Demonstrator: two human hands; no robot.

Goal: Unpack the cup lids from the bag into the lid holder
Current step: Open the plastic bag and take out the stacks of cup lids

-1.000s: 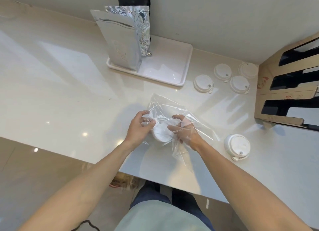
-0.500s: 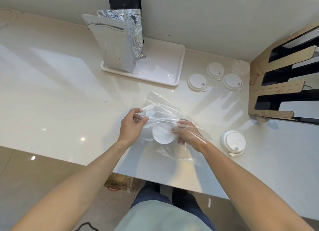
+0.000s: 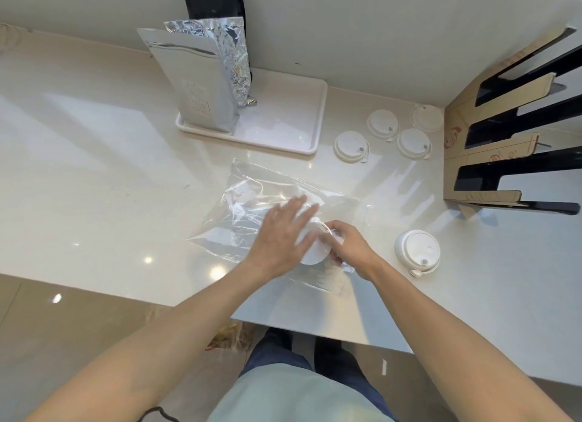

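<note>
Pale countertop (image 3: pixel 94 175) carries the clear bag (image 3: pixel 267 194). Left hand (image 3: pixel 280 235) lies flat, fingers straight, on the bag; right hand (image 3: pixel 349 245) pinches the lid stack (image 3: pixel 315 251) at its mouth. Pinning the film while drawing the stack out sideways should work best.

No legible text: foil pouch (image 3: pixel 201 87) has a printed label block, cardboard lid holder (image 3: pixel 491 144) has red marks and small print, all too blurred to read.
</note>
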